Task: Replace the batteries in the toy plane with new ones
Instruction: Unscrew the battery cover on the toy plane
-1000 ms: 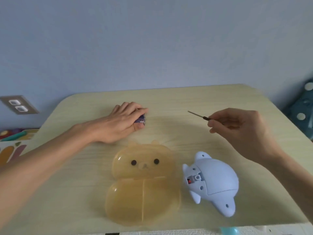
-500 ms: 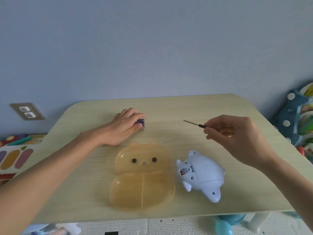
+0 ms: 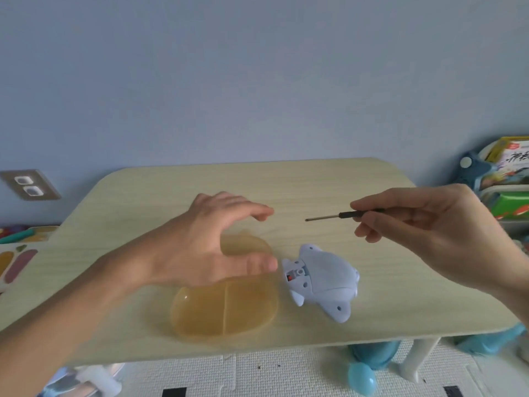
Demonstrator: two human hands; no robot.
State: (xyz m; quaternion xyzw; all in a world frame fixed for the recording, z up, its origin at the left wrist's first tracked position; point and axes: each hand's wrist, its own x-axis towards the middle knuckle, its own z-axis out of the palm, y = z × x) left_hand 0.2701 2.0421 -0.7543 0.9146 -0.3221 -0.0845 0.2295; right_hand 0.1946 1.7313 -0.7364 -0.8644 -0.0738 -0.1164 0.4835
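Observation:
The pale blue toy plane (image 3: 326, 279) lies belly-up on the wooden table (image 3: 386, 287), its battery compartment open at the left end with a red part inside. My left hand (image 3: 211, 245) hovers just left of the plane, fingers spread, holding nothing, above the amber bear-shaped case (image 3: 226, 310). My right hand (image 3: 435, 233) is raised above and right of the plane, pinching a small screwdriver (image 3: 340, 216) whose tip points left. No battery is visible.
The open bear-shaped case lies left of the plane, its lid partly hidden by my left hand. A wall socket (image 3: 28, 186) sits at far left. Toys and a storage rack (image 3: 503, 181) stand on the right. Foam floor mat lies below the table's front edge.
My left hand let go of the small dark battery at the back of the table and came forward over the case toward the plane. My right hand with the screwdriver stayed roughly in place.

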